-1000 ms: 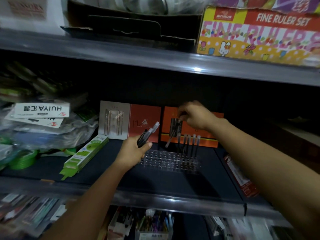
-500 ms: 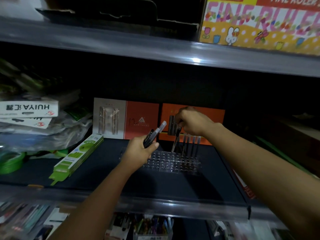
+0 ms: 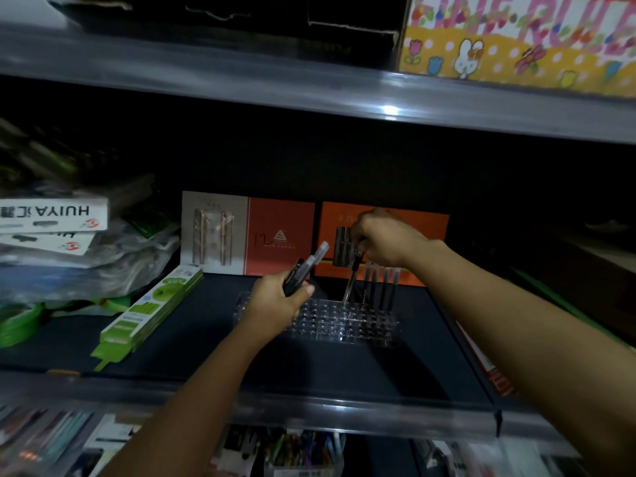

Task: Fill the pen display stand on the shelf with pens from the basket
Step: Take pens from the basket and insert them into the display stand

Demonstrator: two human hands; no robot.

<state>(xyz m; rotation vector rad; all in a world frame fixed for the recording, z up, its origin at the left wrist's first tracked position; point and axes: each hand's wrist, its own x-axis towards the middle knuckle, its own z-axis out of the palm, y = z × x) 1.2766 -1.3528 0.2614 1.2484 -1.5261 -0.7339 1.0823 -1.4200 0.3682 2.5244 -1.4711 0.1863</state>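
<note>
A clear plastic pen display stand (image 3: pixel 330 321) with rows of holes sits on the dark shelf. Several dark pens (image 3: pixel 382 287) stand upright in its back right holes. My right hand (image 3: pixel 385 242) pinches the top of a pen (image 3: pixel 351 280) that slants down, its tip at a hole in the stand's back row. My left hand (image 3: pixel 275 301) hovers over the stand's left side and grips a small bundle of pens (image 3: pixel 304 271), their clear caps pointing up and right. The basket is out of sight.
Orange pen boxes (image 3: pixel 280 235) lean against the shelf's back wall. A green flat pack (image 3: pixel 151 313) lies to the left, beside bagged goods and white boxes (image 3: pixel 51 215). A ruler set box (image 3: pixel 516 36) sits on the shelf above. More pens stand below (image 3: pixel 303 449).
My right hand has lowered its pen toward the stand's back row. My left hand with the bundle has stayed over the stand's left side. The camera has tilted down slightly.
</note>
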